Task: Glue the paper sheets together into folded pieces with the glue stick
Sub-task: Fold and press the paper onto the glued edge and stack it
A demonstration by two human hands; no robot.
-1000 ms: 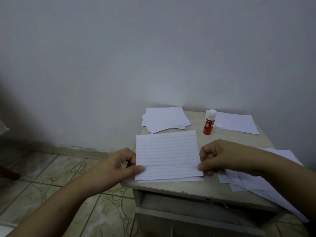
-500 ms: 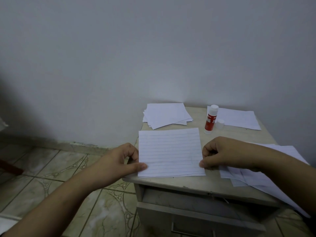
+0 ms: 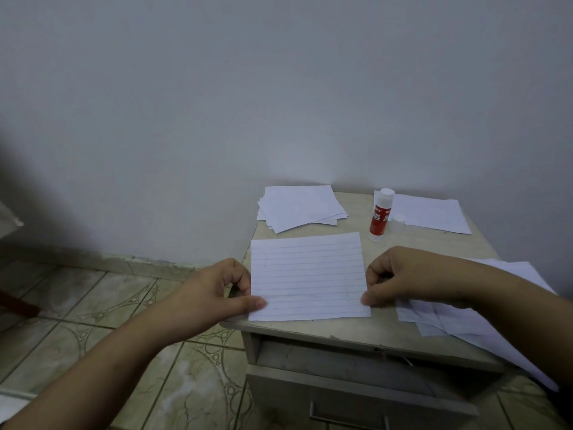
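We are looking down at a pale grey wall (image 3: 279,103) filling the upper part of the view and a patterned tiled floor (image 3: 93,321) lying to the left, with a small worktop (image 3: 387,328) standing against the wall and its drawer (image 3: 356,395) showing below the front edge. Near the front of the worktop the lined sheet (image 3: 307,276) is lying flat, lines facing up, and we are holding it at both side edges. Our left hand (image 3: 214,293) is pinching the sheet's left edge near the lower corner, thumb lying on top and the other fingers (image 3: 240,280) curling beside the edge. Our right hand (image 3: 400,279) is pinching the right edge the same way, thumb tip pressing on the paper and the fingers curled narrow above it. Loose white sheets (image 3: 465,318) are spreading under our right forearm at the right of the worktop. A stack of white papers (image 3: 300,206) is sitting at the back, just beyond the lined sheet, and 1 more sheet (image 3: 431,215) is lying in the back right corner. The glue stick (image 3: 380,214) is standing upright between those 2, uncapped, with its clear cap (image 3: 397,223) resting just beside it on the right.
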